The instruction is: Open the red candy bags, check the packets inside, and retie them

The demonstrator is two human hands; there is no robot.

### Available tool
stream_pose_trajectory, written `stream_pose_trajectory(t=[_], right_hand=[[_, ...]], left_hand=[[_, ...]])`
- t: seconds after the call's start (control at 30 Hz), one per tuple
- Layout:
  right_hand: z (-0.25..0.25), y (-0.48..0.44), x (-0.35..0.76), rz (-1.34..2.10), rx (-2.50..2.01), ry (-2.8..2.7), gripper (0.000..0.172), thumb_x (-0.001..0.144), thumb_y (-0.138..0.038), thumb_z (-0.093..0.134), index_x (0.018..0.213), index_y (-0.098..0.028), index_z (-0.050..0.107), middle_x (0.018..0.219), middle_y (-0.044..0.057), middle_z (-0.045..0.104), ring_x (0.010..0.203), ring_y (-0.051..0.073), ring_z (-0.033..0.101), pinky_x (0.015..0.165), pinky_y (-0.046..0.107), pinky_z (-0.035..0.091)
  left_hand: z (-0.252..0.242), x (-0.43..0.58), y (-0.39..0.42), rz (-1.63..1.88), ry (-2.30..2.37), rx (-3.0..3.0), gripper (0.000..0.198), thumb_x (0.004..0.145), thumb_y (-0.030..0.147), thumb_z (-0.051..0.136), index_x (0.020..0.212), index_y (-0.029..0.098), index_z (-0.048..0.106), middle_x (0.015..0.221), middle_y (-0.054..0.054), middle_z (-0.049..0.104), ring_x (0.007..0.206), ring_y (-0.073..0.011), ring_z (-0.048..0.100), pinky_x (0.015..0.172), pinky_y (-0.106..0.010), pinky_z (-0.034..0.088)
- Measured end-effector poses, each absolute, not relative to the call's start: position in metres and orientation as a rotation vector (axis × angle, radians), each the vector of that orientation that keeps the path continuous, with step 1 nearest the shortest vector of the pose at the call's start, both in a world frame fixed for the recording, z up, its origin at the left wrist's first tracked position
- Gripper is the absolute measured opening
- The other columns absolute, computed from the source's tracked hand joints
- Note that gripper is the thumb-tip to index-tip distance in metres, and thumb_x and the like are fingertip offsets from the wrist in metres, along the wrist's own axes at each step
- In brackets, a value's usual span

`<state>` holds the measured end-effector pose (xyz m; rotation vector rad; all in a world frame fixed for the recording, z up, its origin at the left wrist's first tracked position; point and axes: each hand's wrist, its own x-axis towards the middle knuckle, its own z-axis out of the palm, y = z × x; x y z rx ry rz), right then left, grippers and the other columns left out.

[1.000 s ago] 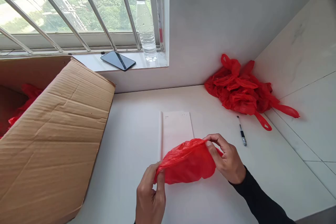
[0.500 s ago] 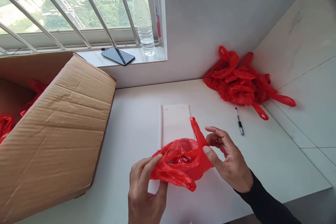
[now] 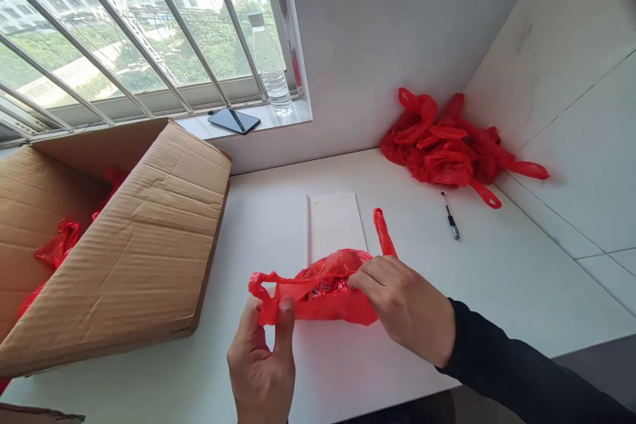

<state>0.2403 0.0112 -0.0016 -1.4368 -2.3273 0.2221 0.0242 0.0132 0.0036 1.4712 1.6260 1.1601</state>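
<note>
A red plastic bag (image 3: pixel 338 310) rests at the front of the white table, its mouth partly spread. Inside it show red packets (image 3: pixel 322 288) with dark and white print. My left hand (image 3: pixel 264 351) pinches the bag's left side near one handle, thumb in front. On the opposite side, my right hand (image 3: pixel 400 295) has its fingers closed at the bag's rim; the fingertips are partly hidden. The other bag handle stands up just behind the right hand.
A large open cardboard box (image 3: pixel 149 232) with red bags inside fills the left. Behind the bag lies a white notebook (image 3: pixel 334 222). A pen (image 3: pixel 451 218) and a heap of red plastic bags (image 3: pixel 442 139) are at right. A phone (image 3: pixel 234 120) and water bottle (image 3: pixel 273 69) occupy the windowsill.
My left hand has shifted to the bag's left handle and drawn it up and left. The right hand, formerly open beside the bag, now grips its rim. The view has tilted slightly.
</note>
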Motion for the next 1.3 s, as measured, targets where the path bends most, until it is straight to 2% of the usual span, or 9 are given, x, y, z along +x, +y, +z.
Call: stream_pose_trajectory(t=[0.1, 0.2, 0.3, 0.4, 0.5, 0.63, 0.83, 1.07, 1.3], right_hand=[[-0.013, -0.003, 0.249, 0.268, -1.596, -2.392, 0.046, 0.069, 0.01, 0.039, 0.096, -0.02, 0.061, 0.078, 0.003, 0.062, 0.064, 0.02, 0.057, 0.056, 0.034, 0.046], [-0.018, -0.014, 0.253, 0.396, -1.701, -2.528, 0.049, 0.061, 0.01, 0.044, 0.095, -0.022, 0.06, 0.063, 0.0, 0.057, 0.045, 0.017, 0.051, 0.04, 0.03, 0.027], [-0.02, -0.016, 0.249, 0.545, -1.79, -2.601, 0.066, 0.06, 0.007, 0.052, 0.122, -0.016, 0.056, 0.056, 0.0, 0.057, 0.041, 0.022, 0.053, 0.037, 0.031, 0.018], [-0.018, -0.012, 0.244, 0.569, -1.878, -2.498, 0.072, 0.073, -0.001, 0.055, 0.143, -0.007, 0.04, 0.066, 0.006, 0.065, 0.048, 0.027, 0.061, 0.038, 0.032, 0.025], [-0.017, -0.007, 0.239, 0.411, -1.845, -2.422, 0.072, 0.079, -0.004, 0.053, 0.148, -0.01, 0.032, 0.082, 0.01, 0.068, 0.057, 0.025, 0.064, 0.043, 0.032, 0.038], [-0.027, 0.002, 0.23, 0.348, -1.501, -2.544, 0.06, 0.077, 0.001, 0.054, 0.134, -0.02, 0.048, 0.1, 0.007, 0.069, 0.079, 0.022, 0.066, 0.065, 0.034, 0.052], [-0.049, 0.018, 0.225, 0.469, -1.792, -2.629, 0.036, 0.082, -0.007, 0.057, 0.117, -0.012, 0.061, 0.082, 0.011, 0.072, 0.066, 0.025, 0.068, 0.05, 0.031, 0.047], [-0.049, 0.018, 0.226, 0.389, -1.895, -2.613, 0.038, 0.084, 0.002, 0.044, 0.113, -0.013, 0.063, 0.098, 0.015, 0.072, 0.087, 0.026, 0.069, 0.064, 0.032, 0.051], [-0.042, 0.011, 0.226, 0.586, -1.852, -2.508, 0.037, 0.091, -0.012, 0.047, 0.123, -0.024, 0.061, 0.094, 0.008, 0.071, 0.085, 0.023, 0.066, 0.07, 0.034, 0.05]], left_hand=[[0.0, 0.025, 0.002, 1.235, 1.583, 1.502, 0.014, 0.092, 0.038, 0.063, 0.088, 0.024, 0.065, 0.087, -0.001, 0.062, 0.088, -0.0187, 0.061, 0.081, -0.028, 0.05], [-0.001, 0.028, -0.008, 1.283, 1.49, 1.544, 0.011, 0.093, 0.033, 0.062, 0.096, 0.026, 0.07, 0.097, -0.002, 0.065, 0.094, -0.0183, 0.06, 0.079, -0.026, 0.052], [-0.003, 0.028, -0.013, 1.213, 1.421, 1.527, 0.012, 0.094, 0.03, 0.06, 0.099, 0.026, 0.07, 0.099, -0.001, 0.067, 0.092, -0.0181, 0.062, 0.071, -0.024, 0.052], [-0.004, 0.028, -0.012, 1.132, 1.356, 1.473, 0.017, 0.097, 0.028, 0.051, 0.101, 0.025, 0.068, 0.095, -0.001, 0.068, 0.089, -0.0184, 0.063, 0.067, -0.025, 0.051], [-0.003, 0.033, -0.005, 1.041, 1.318, 1.543, 0.015, 0.092, 0.024, 0.055, 0.105, 0.025, 0.062, 0.093, 0.0, 0.066, 0.085, -0.0172, 0.063, 0.07, -0.026, 0.053], [-0.006, 0.041, 0.008, 0.995, 1.445, 1.773, 0.018, 0.085, 0.024, 0.069, 0.101, 0.024, 0.06, 0.083, 0.004, 0.063, 0.069, -0.0113, 0.06, 0.065, -0.022, 0.052], [-0.007, 0.044, 0.022, 1.18, 1.578, 1.695, 0.012, 0.087, 0.032, 0.071, 0.089, 0.022, 0.065, 0.086, 0.001, 0.067, 0.072, -0.0116, 0.065, 0.062, -0.019, 0.052], [0.01, 0.055, 0.01, 1.337, 1.548, 1.412, 0.015, 0.083, 0.031, 0.077, 0.088, 0.024, 0.065, 0.083, 0.003, 0.065, 0.073, -0.0101, 0.065, 0.064, -0.015, 0.053], [0.016, 0.048, 0.007, 1.278, 1.522, 1.265, 0.028, 0.081, 0.038, 0.079, 0.105, 0.026, 0.069, 0.099, -0.002, 0.073, 0.095, -0.0188, 0.072, 0.078, -0.02, 0.058]])
